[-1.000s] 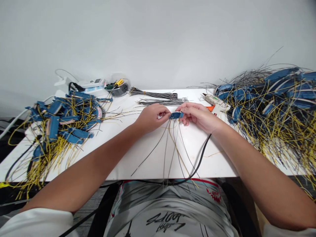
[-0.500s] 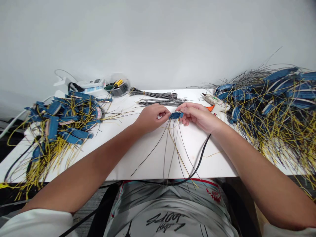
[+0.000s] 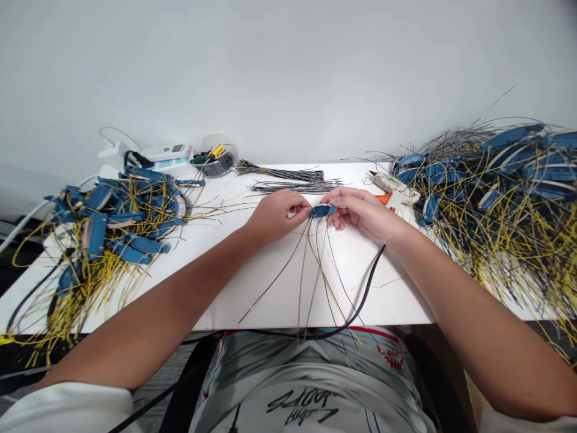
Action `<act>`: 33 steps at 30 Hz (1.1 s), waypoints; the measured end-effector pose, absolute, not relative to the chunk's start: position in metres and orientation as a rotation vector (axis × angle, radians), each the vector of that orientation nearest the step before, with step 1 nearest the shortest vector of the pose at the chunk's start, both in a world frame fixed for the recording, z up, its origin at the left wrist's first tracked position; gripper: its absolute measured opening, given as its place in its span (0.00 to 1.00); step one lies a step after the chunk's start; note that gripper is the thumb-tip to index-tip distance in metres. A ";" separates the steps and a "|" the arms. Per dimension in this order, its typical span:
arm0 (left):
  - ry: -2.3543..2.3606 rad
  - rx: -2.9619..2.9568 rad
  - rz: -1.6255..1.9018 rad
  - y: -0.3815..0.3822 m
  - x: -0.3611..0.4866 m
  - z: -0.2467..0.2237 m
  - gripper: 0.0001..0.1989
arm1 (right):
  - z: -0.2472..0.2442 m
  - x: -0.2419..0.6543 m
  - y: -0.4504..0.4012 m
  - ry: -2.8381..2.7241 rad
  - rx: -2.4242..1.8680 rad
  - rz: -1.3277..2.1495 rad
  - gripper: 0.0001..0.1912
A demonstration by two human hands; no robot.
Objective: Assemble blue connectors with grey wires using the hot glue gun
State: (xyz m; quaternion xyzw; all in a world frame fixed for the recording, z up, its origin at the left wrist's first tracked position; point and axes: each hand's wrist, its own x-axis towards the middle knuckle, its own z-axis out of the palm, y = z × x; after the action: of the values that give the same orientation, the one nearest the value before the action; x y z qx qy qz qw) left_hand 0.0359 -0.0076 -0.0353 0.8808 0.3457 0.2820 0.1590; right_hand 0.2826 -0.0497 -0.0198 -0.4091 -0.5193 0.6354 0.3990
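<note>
A small curved blue piece is between my two hands over the middle of the white table. Several thin black, grey and yellow wires hang from it towards the table's front edge. My right hand grips the right end of the piece between thumb and fingers. Thumb and forefinger of my left hand are pinched together at its left end, where the wires come out; what exactly they hold is too small to tell.
Blue pieces with yellow wires lie heaped at the left and right. Behind my hands are black wire bundles, a round container and a power strip. A glue gun lies right of them.
</note>
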 end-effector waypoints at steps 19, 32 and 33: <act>1.011 2.502 0.816 -0.009 0.036 -0.033 0.08 | -0.020 0.281 -0.049 -1.271 -1.033 1.621 0.11; 1.011 2.514 0.841 -0.008 0.036 -0.034 0.08 | -0.017 0.278 -0.050 -1.236 -1.056 1.613 0.13; 1.016 2.512 0.843 -0.008 0.036 -0.034 0.08 | -0.017 0.278 -0.050 -1.230 -1.057 1.612 0.14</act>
State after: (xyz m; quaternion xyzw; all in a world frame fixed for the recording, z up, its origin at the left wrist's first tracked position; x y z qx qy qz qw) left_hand 0.0356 -0.0083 -0.0345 0.8750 0.3539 0.2935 0.1512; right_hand 0.2781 -0.0497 -0.0169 -0.4206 -0.4894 0.6414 0.4149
